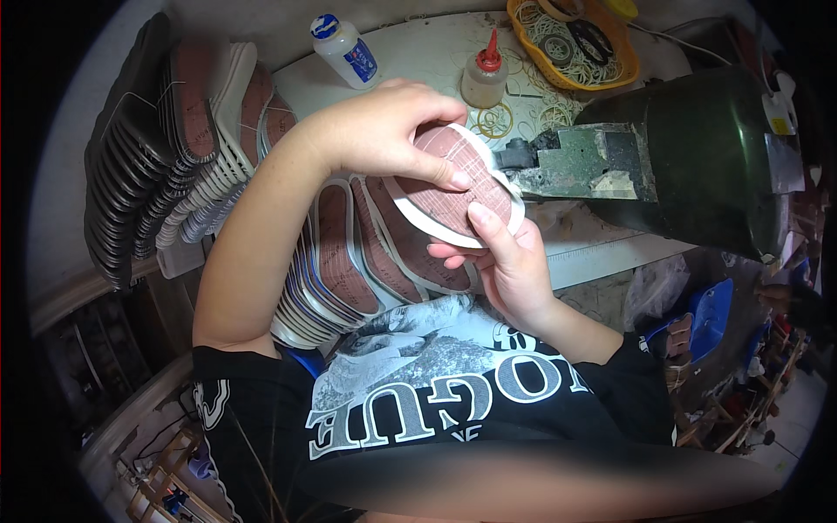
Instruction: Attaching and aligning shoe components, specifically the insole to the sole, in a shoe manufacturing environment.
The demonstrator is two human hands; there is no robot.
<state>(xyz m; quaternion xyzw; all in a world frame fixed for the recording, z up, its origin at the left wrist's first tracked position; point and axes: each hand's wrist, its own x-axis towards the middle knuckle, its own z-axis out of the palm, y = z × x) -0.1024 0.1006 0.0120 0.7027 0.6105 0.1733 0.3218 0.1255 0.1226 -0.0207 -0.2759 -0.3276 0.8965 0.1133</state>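
Both hands grip an insole [453,205] with a brown, line-marked face and a white rim. My left hand [392,131] reaches over its far end, thumb pressed flat on the brown face and fingers curled behind. Lower right, my right hand [519,270] pinches the near end, thumb on top and fingers beneath. The insole's right edge meets the small working head [516,157] of a dark green machine [680,161]; the exact contact point is hard to make out. Below my left forearm lies a stack of similar brown insoles [340,253] with pale edges.
At the left stand bundled stacks of black insoles [131,157] and white insoles [205,187]. On the white table [418,52] are a white bottle with a blue cap [347,54], a red-tipped squeeze bottle [485,77] and a yellow basket of rubber bands [529,19]. A blue chair [711,318] stands right.
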